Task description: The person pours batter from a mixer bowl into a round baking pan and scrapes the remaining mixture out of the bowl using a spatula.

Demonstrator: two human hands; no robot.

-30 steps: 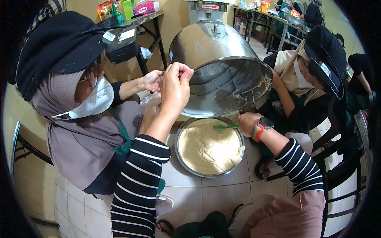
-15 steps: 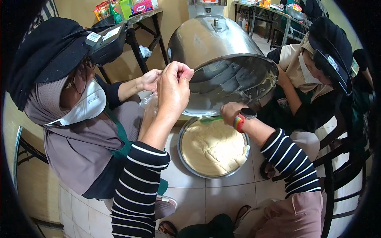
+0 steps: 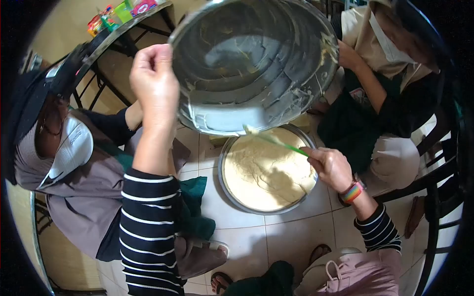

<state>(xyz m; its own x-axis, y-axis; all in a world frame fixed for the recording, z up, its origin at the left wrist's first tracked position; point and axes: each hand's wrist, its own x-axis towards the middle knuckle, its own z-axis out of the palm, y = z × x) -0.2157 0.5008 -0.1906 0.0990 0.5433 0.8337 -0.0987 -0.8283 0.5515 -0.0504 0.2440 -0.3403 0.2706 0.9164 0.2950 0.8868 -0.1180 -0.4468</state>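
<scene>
A large metal mixing bowl point(image 3: 237, 64) is tilted with its mouth facing me, its inside streaked with pale batter. My left hand point(image 3: 157, 74) is closed on its left rim. In my right hand point(image 3: 332, 165) is a green spatula point(image 3: 284, 144), its tip smeared with batter and close to the bowl's lower rim. Below, a wide round metal pan point(image 3: 228, 195) stands on the floor, holding a broad mass of pale yellow batter point(image 3: 269, 172). A shadow falls across part of the batter.
A masked person sits at left point(image 3: 74, 148). Another at right point(image 3: 390, 59) has a hand point(image 3: 348, 55) at the bowl's right rim. A table point(image 3: 123, 29) with colourful packages stands at upper left. Black chair frames point(image 3: 434, 197) are at right, on the tiled floor point(image 3: 242, 246).
The bowl's mouth has come up and nearer to me, my left hand moving left with its rim. My right hand has drawn back to the right, bringing the spatula into clear view.
</scene>
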